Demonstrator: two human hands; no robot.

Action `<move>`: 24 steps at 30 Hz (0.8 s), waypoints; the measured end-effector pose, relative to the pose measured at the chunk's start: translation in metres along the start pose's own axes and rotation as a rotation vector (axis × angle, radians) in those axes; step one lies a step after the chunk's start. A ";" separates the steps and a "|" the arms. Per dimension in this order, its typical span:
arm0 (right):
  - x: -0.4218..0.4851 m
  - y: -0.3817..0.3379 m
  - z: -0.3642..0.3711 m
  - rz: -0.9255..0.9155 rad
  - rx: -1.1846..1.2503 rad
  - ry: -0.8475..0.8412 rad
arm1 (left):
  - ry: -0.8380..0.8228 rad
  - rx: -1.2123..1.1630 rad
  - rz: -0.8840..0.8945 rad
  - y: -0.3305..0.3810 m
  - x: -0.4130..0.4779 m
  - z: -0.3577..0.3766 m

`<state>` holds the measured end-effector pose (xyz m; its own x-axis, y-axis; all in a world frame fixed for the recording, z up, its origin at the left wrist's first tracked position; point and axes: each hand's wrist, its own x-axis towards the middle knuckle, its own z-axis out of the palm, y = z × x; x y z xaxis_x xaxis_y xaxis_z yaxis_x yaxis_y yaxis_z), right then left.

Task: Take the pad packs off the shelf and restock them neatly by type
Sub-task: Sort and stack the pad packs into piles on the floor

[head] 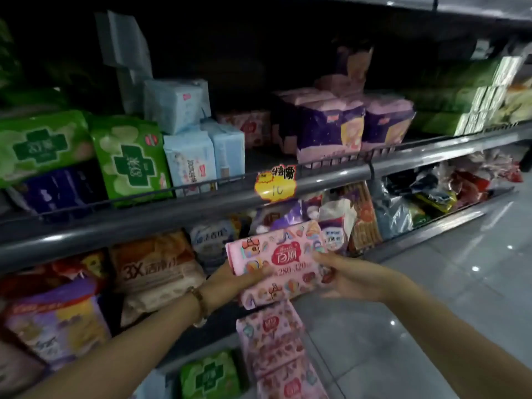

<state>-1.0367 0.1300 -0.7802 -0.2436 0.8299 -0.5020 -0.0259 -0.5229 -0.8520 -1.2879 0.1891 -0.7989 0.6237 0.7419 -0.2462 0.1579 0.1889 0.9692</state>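
Observation:
A pink pad pack (283, 256) printed with small pictures is held in front of the lower shelf. My left hand (233, 280) grips its left edge, thumb on the front. Its right edge is held by my right hand (348, 276), fingers curled behind. Below it several matching pink packs (273, 341) lie stacked near the floor. On the upper shelf stand green packs (129, 159), light blue packs (190, 162) and purple-and-pink packs (328, 133), with more pink packs (247, 125) in the gap behind.
A grey shelf rail (172, 211) with a yellow price tag (275, 184) runs across the middle. Mixed packs fill the lower shelf (152, 269). A green pack (208, 375) lies at the bottom. Grey tiled floor (431, 298) extends on the right.

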 end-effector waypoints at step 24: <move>0.128 0.232 -0.058 0.616 -0.207 0.033 | 0.150 -0.193 -0.872 -0.277 0.056 0.055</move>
<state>-1.0176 0.1258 -1.0506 -0.1240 0.3975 -0.9092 0.2968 -0.8595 -0.4162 -1.2543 0.1432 -1.0812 0.2346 0.3584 -0.9036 0.3878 0.8179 0.4251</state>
